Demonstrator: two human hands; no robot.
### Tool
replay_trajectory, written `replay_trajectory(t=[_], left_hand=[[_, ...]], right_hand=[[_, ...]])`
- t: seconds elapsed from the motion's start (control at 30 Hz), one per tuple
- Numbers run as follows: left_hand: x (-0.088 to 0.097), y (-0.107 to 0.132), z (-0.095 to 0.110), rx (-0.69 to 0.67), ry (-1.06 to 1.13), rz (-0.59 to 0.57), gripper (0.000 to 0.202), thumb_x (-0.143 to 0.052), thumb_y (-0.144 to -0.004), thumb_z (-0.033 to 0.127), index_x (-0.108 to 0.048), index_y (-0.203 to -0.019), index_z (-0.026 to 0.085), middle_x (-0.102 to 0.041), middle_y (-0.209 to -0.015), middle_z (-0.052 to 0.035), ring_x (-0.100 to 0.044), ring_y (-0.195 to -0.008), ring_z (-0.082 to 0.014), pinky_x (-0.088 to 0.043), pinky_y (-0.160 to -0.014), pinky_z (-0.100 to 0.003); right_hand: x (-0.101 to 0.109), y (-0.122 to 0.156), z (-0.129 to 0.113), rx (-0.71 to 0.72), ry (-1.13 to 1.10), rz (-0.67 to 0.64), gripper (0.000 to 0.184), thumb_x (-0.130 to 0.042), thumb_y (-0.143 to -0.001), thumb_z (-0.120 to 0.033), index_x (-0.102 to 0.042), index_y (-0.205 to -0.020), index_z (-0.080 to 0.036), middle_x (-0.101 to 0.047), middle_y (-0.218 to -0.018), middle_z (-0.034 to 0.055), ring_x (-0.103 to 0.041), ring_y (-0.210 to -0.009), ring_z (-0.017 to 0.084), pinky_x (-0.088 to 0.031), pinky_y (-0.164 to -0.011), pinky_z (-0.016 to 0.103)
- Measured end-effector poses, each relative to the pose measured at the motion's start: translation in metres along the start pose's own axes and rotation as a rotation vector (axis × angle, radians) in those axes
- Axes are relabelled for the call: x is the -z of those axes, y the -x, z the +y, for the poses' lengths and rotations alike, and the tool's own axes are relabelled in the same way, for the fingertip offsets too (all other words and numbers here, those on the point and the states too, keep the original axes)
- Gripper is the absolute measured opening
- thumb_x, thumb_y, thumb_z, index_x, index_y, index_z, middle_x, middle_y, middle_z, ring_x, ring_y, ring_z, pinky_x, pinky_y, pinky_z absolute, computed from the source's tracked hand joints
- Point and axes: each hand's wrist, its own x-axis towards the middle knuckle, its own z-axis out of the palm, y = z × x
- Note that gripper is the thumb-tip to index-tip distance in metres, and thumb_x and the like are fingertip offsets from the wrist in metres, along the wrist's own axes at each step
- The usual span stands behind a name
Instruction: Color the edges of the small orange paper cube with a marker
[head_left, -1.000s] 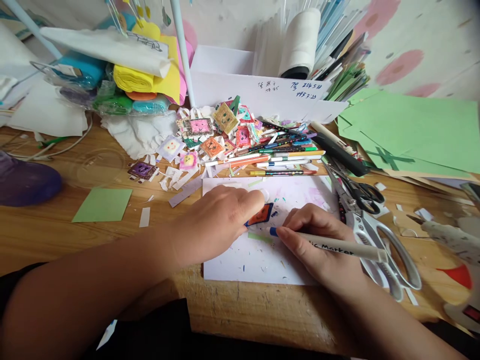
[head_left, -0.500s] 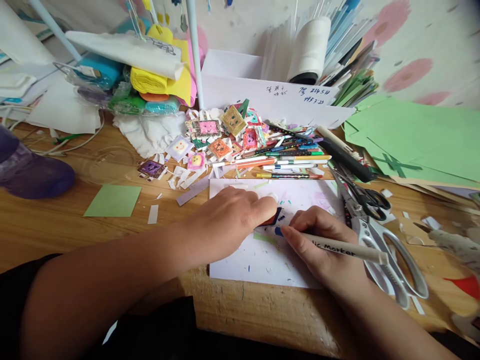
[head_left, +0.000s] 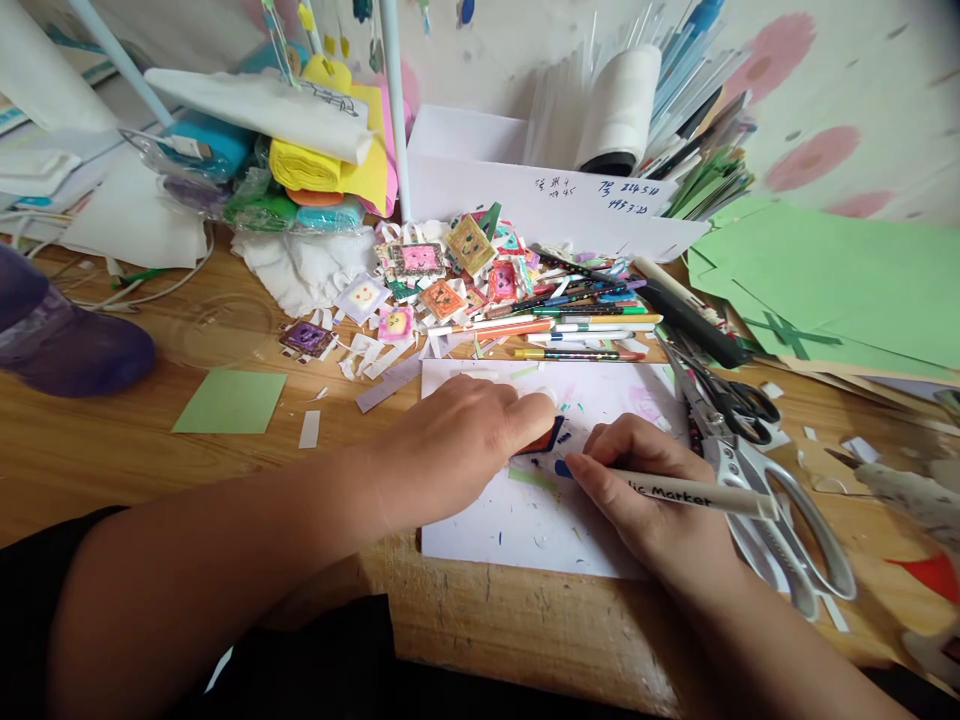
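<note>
In my right hand (head_left: pixel 645 480) is an acrylic marker (head_left: pixel 697 494), pinched near its blue tip, its pale barrel slanting down to the right. My left hand (head_left: pixel 469 440) is closed over a small card (head_left: pixel 553 436) with a dark blue border and an orange-brown middle; most of the card is hidden under the fingers. The marker's tip is just right of and below the card, apart from it. Beneath both hands lies a white sheet (head_left: pixel 480 540) with coloured specks and ink strokes.
Behind the sheet are several loose markers (head_left: pixel 585 338) and a pile of small face cards (head_left: pixel 469 245). Scissors (head_left: pixel 787 520) lie close to the right hand. Green paper (head_left: pixel 229 402) is at left, a white box (head_left: pixel 540 190) at the back.
The marker's tip has shifted slightly right and down, away from the card's edge. My left hand stays on the card. The whole view has moved a little.
</note>
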Motion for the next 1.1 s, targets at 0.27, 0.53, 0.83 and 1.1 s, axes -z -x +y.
replay_trajectory(t=[0.27,0.53,0.83,1.1], left_hand=[[-0.0003,0.0002,-0.0009,0.012,0.014,0.012,0.028,-0.051,-0.073,0.001,-0.039,-0.086,0.023,-0.056,-0.080,0.0022,-0.054,-0.072,-0.0162,-0.032,-0.058,-0.027],[0.0001,0.0002,-0.0006,0.019,0.017,-0.005,0.025,-0.050,-0.074,0.003,-0.040,-0.086,0.023,-0.056,-0.080,0.0021,-0.054,-0.072,-0.0162,-0.033,-0.059,-0.027],[-0.0002,-0.0004,-0.0018,0.025,0.020,-0.004,0.026,-0.052,-0.075,0.003,-0.042,-0.088,0.023,-0.058,-0.081,0.0010,-0.054,-0.074,-0.0169,-0.034,-0.059,-0.027],[-0.0058,0.0010,-0.0020,0.096,0.116,-0.003,0.024,-0.061,-0.079,0.015,-0.041,-0.092,0.022,-0.060,-0.088,-0.0006,-0.057,-0.082,-0.0187,-0.038,-0.066,-0.028]], right_hand=[[0.0000,-0.0002,-0.0020,-0.013,0.031,0.027,0.023,-0.062,-0.081,-0.025,-0.047,-0.063,-0.022,-0.047,-0.054,-0.0039,-0.040,-0.049,0.011,-0.030,-0.044,0.026],[0.0006,-0.0003,-0.0009,-0.032,0.031,0.054,0.023,-0.062,-0.080,-0.025,-0.048,-0.062,-0.023,-0.048,-0.054,-0.0041,-0.040,-0.048,0.011,-0.029,-0.043,0.025],[-0.0001,-0.0005,0.0014,-0.036,-0.105,0.080,0.025,-0.064,-0.079,-0.028,-0.048,-0.062,-0.022,-0.047,-0.055,-0.0034,-0.040,-0.050,0.012,-0.029,-0.045,0.026],[-0.0016,0.0004,0.0019,-0.110,-0.345,0.160,0.022,-0.069,-0.077,-0.034,-0.051,-0.068,-0.023,-0.048,-0.054,-0.0029,-0.043,-0.048,0.013,-0.025,-0.041,0.025]])
